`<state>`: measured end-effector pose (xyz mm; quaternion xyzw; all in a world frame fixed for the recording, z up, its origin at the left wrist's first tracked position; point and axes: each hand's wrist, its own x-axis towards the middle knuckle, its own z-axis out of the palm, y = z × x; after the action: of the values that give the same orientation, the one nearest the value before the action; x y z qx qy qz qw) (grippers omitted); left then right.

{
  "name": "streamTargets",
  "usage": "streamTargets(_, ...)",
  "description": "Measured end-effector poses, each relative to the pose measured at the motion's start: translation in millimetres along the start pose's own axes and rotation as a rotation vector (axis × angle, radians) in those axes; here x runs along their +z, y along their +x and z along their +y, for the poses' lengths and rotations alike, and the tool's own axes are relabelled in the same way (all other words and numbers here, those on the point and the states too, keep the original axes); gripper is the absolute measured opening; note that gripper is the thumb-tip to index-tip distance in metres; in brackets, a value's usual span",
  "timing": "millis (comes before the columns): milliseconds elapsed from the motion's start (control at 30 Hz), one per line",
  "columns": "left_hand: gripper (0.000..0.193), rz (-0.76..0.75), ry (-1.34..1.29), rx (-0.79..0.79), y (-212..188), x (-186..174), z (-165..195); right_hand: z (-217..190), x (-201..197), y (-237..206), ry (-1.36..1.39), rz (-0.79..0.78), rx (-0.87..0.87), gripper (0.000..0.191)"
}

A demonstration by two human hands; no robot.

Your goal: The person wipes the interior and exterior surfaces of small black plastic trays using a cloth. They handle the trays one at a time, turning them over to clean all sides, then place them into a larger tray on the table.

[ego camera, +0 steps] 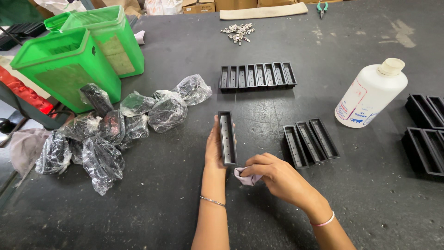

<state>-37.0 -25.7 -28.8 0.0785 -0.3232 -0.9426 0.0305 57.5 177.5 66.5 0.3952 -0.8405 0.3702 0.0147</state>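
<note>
My left hand (214, 149) grips a long black open-topped plastic tray (227, 137), holding it lengthwise just above the dark table (175, 203). My right hand (273, 175) pinches a small pale cloth (246, 177) right below the tray's near end. Three similar black trays (311, 141) lie side by side to the right of my hands. A row of several more black trays (257, 76) sits farther back in the middle.
A white plastic bottle (370, 95) stands at the right, with more black trays (425, 134) at the right edge. Several clear-wrapped black parts (115, 127) are piled at the left beside two green bins (78, 60). Small metal pieces (238, 32) and pliers (322, 8) lie at the back.
</note>
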Motion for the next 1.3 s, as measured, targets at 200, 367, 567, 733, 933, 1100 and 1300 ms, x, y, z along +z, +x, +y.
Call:
streamTargets(200, 0.041, -0.050, -0.036, -0.001, 6.0, -3.1, -0.8, 0.1, -1.5, 1.6, 0.002, 0.005, -0.029, 0.045)
streamTargets(367, 0.040, -0.047, -0.038, 0.007, 5.9, -4.2, -2.0, 0.2, -1.5, 2.2, 0.021, -0.022, 0.014, 0.044)
streamTargets(567, 0.048, -0.079, 0.011, 0.019, 2.0, -3.1, -1.3, -0.5, -0.6, 1.1, 0.026, -0.020, 0.014, 0.043)
streamTargets(733, 0.048, 0.019, 0.109, 0.010, -3.3, 6.0, 3.1, -1.5, -2.7, 2.7, 0.028, -0.015, 0.008, 0.042)
streamTargets(933, 0.047, 0.051, 0.188, -0.020, -9.0, 14.3, 8.5, 3.9, -9.3, 0.6, 0.186, -0.044, 0.017, 0.042)
streamTargets(1100, 0.040, -0.083, 0.200, -0.027, -14.4, 23.4, 4.4, 20.2, -25.2, -8.8, 0.431, 0.289, -0.049, 0.053)
streamTargets(1300, 0.045, -0.274, 0.262, 0.026, -26.7, 42.5, -11.8, 33.0, -24.3, -6.7, 0.500, 0.689, 0.321, 0.035)
